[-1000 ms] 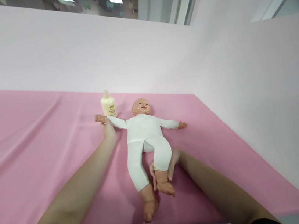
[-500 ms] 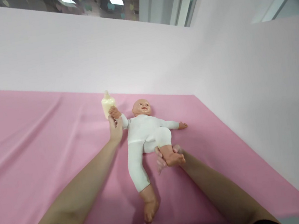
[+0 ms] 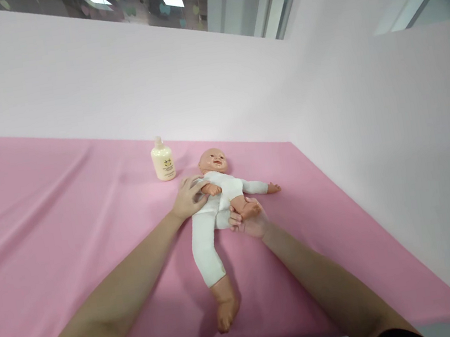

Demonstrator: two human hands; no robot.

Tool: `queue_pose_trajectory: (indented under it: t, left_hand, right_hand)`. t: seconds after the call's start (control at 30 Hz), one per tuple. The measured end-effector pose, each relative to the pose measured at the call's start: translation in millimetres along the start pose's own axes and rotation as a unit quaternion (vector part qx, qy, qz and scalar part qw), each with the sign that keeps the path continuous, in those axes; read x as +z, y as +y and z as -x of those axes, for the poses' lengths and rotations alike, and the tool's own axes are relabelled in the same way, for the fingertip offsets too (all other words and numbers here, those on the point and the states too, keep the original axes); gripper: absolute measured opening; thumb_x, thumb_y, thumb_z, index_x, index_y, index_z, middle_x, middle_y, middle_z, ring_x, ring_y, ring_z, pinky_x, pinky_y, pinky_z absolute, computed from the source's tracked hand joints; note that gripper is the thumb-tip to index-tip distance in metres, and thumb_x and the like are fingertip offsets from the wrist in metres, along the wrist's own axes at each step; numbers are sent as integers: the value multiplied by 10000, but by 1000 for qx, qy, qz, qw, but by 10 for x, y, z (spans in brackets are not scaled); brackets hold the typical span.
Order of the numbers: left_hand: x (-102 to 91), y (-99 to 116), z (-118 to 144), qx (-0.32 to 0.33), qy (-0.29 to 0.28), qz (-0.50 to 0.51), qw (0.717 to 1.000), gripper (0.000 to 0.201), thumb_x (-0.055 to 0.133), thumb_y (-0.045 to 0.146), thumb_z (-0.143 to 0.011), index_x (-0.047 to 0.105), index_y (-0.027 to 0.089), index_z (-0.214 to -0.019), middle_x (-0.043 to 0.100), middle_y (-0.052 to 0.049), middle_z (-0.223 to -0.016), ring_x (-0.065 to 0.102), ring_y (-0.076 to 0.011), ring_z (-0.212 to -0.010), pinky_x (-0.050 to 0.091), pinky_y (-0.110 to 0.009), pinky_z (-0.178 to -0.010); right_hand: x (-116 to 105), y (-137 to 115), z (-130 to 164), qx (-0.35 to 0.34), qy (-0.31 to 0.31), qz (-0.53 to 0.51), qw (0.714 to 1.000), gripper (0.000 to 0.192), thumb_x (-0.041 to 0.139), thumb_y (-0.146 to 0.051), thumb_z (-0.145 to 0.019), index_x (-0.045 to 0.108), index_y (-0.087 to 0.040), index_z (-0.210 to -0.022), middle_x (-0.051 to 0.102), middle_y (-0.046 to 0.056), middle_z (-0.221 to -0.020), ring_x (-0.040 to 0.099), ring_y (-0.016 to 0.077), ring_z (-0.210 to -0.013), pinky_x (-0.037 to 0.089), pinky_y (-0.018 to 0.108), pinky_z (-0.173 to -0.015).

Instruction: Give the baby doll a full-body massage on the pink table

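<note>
A baby doll (image 3: 219, 207) in white cloth lies on its back, head at the far end. My left hand (image 3: 188, 198) is closed around the doll's arm on the left, which is folded across the chest. The doll's small hand (image 3: 212, 189) points to the right there. My right hand (image 3: 254, 224) grips the lower leg near the doll's raised foot (image 3: 250, 209), from below; that knee is bent up toward the belly. The other leg (image 3: 207, 249) stretches toward me, and the other arm (image 3: 256, 187) lies out to the right.
A pale yellow lotion bottle (image 3: 163, 161) stands upright to the left of the doll's head. The pink covering (image 3: 67, 213) has creases on the left. White walls (image 3: 113, 89) rise at the back and right, with a window above.
My left hand has brought the doll's arm inward from the left side onto its chest. My right hand has pushed the bent leg up toward the belly.
</note>
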State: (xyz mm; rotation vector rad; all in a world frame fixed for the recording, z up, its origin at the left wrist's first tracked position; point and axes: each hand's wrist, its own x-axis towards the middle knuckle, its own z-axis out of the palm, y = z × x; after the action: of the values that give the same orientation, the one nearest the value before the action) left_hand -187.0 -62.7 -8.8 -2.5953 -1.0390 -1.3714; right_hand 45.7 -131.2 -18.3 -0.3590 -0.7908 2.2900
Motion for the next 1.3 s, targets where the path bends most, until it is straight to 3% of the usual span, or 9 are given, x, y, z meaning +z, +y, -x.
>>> queue_pose_trajectory:
  t: [0.2, 0.4, 0.47, 0.77, 0.83, 0.93, 1.1, 1.2, 1.3]
  left_hand:
    - [97, -152, 7, -152, 180, 149, 960, 329, 588, 316, -804, 516, 200, -1103, 576, -90, -1083, 541, -226, -1046, 420, -433, -969]
    - [93, -518, 28, -414, 373, 332, 761, 188, 524, 331, -841, 451, 233, -984, 579, -50, -1083, 574, -197, -1078, 468, -390, -956]
    - [84, -630, 47, -469, 398, 347, 708, 143, 470, 330, -857, 426, 225, -943, 579, -47, -1040, 576, -202, -1080, 479, -391, -939]
    - [72, -629, 34, -500, 405, 364, 673, 156, 454, 310, -877, 401, 210, -984, 554, -67, -1113, 556, -193, -1086, 474, -363, -912]
    - [54, -538, 7, -473, 399, 365, 696, 193, 463, 335, -883, 415, 215, -1027, 554, -74, -1146, 564, -195, -1075, 480, -359, -890]
    - [50, -386, -17, -355, 344, 329, 804, 320, 490, 397, -886, 428, 220, -1145, 535, -87, -1222, 547, -196, -1096, 458, -359, -910]
    - [64, -158, -6, -129, 133, 182, 966, 350, 510, 436, -874, 529, 186, -1118, 591, -101, -1092, 544, -220, -1031, 419, -406, -942]
    - [34, -58, -5, -19, 0, 102, 995, 332, 524, 372, -861, 567, 192, -1136, 581, -105, -1142, 516, -244, -1099, 377, -439, -994]
    - [-1, -13, -14, 31, -56, 76, 995, 352, 527, 315, -831, 574, 203, -1161, 570, -98, -1183, 497, -251, -1145, 368, -442, -1010]
  right_hand:
    - [-72, 65, 46, 22, -66, 113, 991, 459, 327, -615, -811, 461, -183, -884, 525, -9, -625, 518, 137, -611, 484, 385, -739]
    - [-27, 68, 32, 170, -292, 265, 903, 512, 688, -582, -646, 504, -177, -899, 631, 105, -786, 657, 264, -857, 504, 426, -795]
    - [59, 35, -9, 177, -314, 283, 889, 503, 701, -575, -659, 522, -188, -925, 643, 151, -892, 645, 298, -983, 512, 439, -827]
    - [447, -68, -6, 142, -304, 287, 897, 558, 632, -641, -717, 530, -170, -999, 656, 175, -976, 626, 296, -1077, 500, 439, -899]
    - [397, -36, 3, 133, -324, 275, 895, 572, 654, -636, -700, 527, -161, -991, 661, 174, -955, 637, 296, -1049, 499, 423, -893]
    - [193, 57, 25, 133, -348, 238, 897, 592, 700, -593, -679, 513, -129, -995, 661, 161, -891, 651, 283, -983, 486, 395, -890]
    - [-93, 127, 56, 46, -290, 102, 951, 513, 567, -607, -760, 511, -145, -976, 619, 41, -729, 596, 167, -700, 499, 369, -772]
    - [-87, 64, 29, -7, -175, 56, 983, 486, 403, -644, -816, 501, -172, -876, 505, -27, -603, 450, 115, -578, 477, 316, -670]
    - [-56, 1, -18, -33, -55, 43, 997, 513, 288, -657, -843, 488, -186, -810, 374, -50, -524, 322, 108, -530, 395, 255, -558]
